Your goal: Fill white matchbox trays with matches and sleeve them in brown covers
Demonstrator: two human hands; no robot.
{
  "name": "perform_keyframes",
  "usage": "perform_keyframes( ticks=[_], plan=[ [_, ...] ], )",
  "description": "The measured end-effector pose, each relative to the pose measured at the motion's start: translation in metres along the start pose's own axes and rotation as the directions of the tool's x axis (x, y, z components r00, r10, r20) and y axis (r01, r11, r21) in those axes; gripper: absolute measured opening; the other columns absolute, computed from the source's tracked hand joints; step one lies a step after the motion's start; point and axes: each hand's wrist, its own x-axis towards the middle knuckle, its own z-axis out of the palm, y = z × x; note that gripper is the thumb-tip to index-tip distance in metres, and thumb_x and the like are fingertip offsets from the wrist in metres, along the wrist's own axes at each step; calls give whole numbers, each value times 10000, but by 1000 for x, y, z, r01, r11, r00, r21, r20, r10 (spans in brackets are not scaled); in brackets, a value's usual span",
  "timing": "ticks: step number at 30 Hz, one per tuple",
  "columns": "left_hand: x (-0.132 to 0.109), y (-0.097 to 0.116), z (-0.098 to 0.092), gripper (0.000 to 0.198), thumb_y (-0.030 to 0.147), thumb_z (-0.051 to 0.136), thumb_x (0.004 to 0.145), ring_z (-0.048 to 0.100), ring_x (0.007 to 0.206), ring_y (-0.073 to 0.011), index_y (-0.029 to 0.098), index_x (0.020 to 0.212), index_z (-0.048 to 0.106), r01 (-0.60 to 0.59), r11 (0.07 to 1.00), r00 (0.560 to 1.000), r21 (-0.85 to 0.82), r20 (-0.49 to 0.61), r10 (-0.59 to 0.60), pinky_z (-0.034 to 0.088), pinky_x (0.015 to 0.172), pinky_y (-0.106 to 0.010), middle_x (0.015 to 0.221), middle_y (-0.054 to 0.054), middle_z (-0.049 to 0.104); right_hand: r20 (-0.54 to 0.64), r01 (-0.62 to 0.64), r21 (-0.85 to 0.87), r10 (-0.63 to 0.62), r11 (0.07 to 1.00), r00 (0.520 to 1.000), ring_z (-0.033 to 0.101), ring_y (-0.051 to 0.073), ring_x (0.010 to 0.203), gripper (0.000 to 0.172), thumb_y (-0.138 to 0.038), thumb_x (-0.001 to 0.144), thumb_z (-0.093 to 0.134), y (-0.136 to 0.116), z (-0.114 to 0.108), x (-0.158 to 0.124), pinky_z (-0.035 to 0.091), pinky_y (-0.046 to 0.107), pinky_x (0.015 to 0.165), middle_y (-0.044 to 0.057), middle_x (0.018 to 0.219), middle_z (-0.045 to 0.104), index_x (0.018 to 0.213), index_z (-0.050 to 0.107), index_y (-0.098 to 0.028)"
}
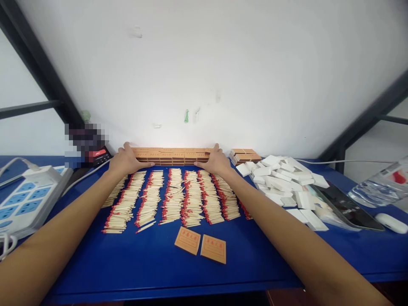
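Observation:
A long stack of orange-brown matchboxes (172, 156), several layers high, stands against the wall at the back of the blue table. My left hand (124, 160) grips its left end, thumb along the front face. At the right end my right hand (218, 160) does the same, its thumb pointing inward. The far fingers of both hands are partly hidden. In front of the stack, red-tipped matches (173, 197) lie in several long heaps. Nearer to me, two flat matchboxes (188, 240) with red print rest side by side, slightly apart.
Right of the stack sit bundled matchboxes (245, 156) and a pile of white box trays (280, 180). Beyond them are a dark-screened device (347, 204), a white mouse (391, 222) and a plastic bottle (382, 185). A power strip (28, 199) with cables occupies the left side.

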Motion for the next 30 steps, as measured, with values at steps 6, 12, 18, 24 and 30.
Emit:
perform_keyframes(
  ticks=[6,12,18,24,30],
  plan=[
    [6,-7,2,1365,862,804,572,644,1269,-489,66,1566,314,-3,1000,1000,-30,25,4,534,1011,-496,1423,-330,592,-207,118,-121,-141,986,968,553,462,1251,925,-646,858,766,0,-17,-3,477,566,975,314,1401,564,1505,483,-48],
    [9,-10,4,1365,845,821,568,636,1289,-481,72,1571,310,-11,999,1000,-52,24,13,520,1036,-484,1436,-322,590,-243,557,-341,-644,757,726,518,385,1216,370,-403,925,790,-29,-13,-5,436,493,972,191,1231,663,1173,675,-153],
    [3,-5,2,1356,859,800,569,620,1294,-500,74,1566,322,-11,999,1000,-49,28,12,516,1048,-517,1451,-335,561,-132,602,-453,-718,657,684,518,385,1202,510,-436,870,857,-65,7,3,444,482,957,205,1221,659,1190,618,-118],
    [-2,3,3,1335,883,764,580,609,1296,-510,68,1548,340,-7,1000,1000,-31,16,8,509,1057,-545,1459,-344,543,-120,583,-473,-704,661,700,523,385,1198,516,-386,866,866,-73,10,5,451,488,974,208,1236,650,1213,585,-127],
    [-5,4,2,1317,886,757,585,603,1303,-501,69,1533,347,-12,1000,1000,-25,4,12,510,1059,-543,1450,-344,549,-164,600,-427,-710,677,684,524,389,1186,602,-538,862,842,-87,22,5,450,504,990,207,1217,646,1211,586,-119]
  ],
)
